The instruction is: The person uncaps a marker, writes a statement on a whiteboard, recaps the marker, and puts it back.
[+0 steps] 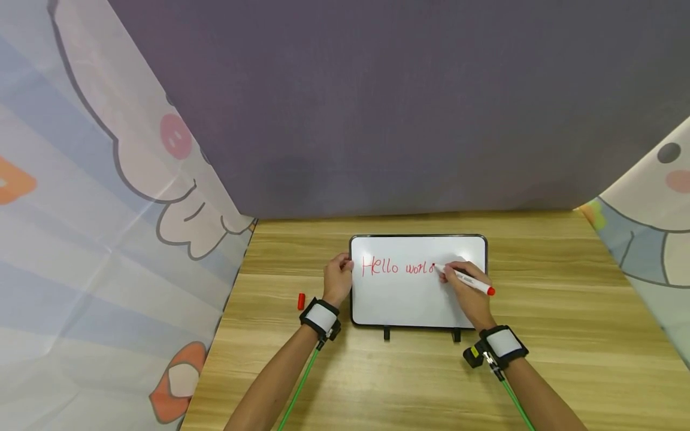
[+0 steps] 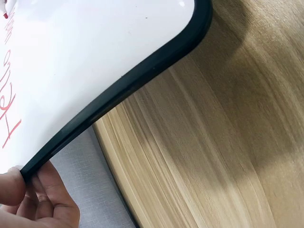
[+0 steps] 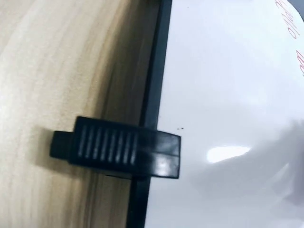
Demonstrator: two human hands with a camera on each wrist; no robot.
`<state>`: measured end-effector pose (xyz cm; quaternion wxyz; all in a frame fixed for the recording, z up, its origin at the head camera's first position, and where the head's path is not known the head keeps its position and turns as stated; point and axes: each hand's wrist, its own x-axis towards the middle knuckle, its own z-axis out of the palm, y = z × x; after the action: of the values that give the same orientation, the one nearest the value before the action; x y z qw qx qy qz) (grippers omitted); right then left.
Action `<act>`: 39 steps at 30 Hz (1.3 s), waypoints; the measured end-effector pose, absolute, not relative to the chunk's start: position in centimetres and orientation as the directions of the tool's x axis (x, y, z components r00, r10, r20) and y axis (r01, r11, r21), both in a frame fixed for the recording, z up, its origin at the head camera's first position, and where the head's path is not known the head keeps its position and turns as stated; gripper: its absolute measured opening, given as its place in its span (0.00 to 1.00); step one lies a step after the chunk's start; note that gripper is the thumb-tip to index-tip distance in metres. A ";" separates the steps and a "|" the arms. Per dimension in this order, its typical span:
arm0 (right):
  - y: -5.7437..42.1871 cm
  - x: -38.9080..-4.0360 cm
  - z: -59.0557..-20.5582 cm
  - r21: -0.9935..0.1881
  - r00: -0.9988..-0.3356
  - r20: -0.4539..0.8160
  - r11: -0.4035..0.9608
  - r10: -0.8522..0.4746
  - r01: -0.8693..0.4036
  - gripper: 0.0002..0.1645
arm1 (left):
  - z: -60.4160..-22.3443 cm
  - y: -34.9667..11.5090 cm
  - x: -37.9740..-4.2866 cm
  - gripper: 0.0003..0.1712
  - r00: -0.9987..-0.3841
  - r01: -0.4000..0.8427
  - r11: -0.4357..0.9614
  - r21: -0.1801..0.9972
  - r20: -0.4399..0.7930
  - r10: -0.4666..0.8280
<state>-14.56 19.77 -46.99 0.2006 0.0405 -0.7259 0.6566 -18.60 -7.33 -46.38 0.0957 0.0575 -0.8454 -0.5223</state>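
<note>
A whiteboard (image 1: 404, 305) with a black frame stands on the table, red handwriting (image 1: 399, 267) reading "Hello worl" and part of another letter across its upper half. My left hand (image 1: 338, 280) grips the board's left edge, thumb on the front and fingers behind, as the left wrist view shows. In my right hand (image 1: 470, 294) I hold a white marker (image 1: 465, 278) with a red end, its tip right at the last letter. The right wrist view shows the board's lower edge with a black foot clip (image 3: 118, 147); the right hand is outside that view.
A red marker cap (image 1: 301, 301) lies on the wooden table (image 1: 550, 287) left of the board. Two black feet (image 1: 386, 333) support the board's lower edge. Behind the table rises a grey panel (image 1: 377, 120), with cartoon-printed cloth (image 1: 108, 269) at the sides. Green cables (image 1: 299, 389) run from both wristbands.
</note>
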 end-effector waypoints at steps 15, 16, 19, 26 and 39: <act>19.9 -14.1 -47.3 -0.936 -0.916 0.349 0.115 0.197 -0.332 0.07 | -46.3 -7.3 -18.5 0.08 -0.968 0.061 0.463 0.884 0.166 -0.189; 19.9 -14.1 -47.4 -0.939 -0.919 0.342 0.109 0.196 -0.326 0.07 | -46.2 -7.3 -18.5 0.08 -0.968 0.057 0.464 0.884 0.162 -0.190; 20.1 -14.0 -48.0 -0.945 -0.926 0.323 0.110 0.195 -0.307 0.07 | -46.2 -7.4 -18.5 0.08 -0.970 0.041 0.463 0.885 0.147 -0.195; 21.0 -14.6 -50.4 -0.932 -0.909 0.363 0.088 0.207 -0.352 0.08 | -46.4 -7.4 -18.5 0.09 -0.970 0.041 0.466 0.884 0.148 -0.195; 20.9 -13.7 -47.2 -0.943 -0.909 0.333 0.059 0.250 -0.329 0.09 | -46.3 -7.5 -18.3 0.09 -0.971 0.035 0.475 0.880 0.143 -0.193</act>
<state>-13.74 20.95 -47.22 0.2113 0.0281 -0.6963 0.6854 -18.33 -7.46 -46.25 0.1118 0.0463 -0.8513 -0.5105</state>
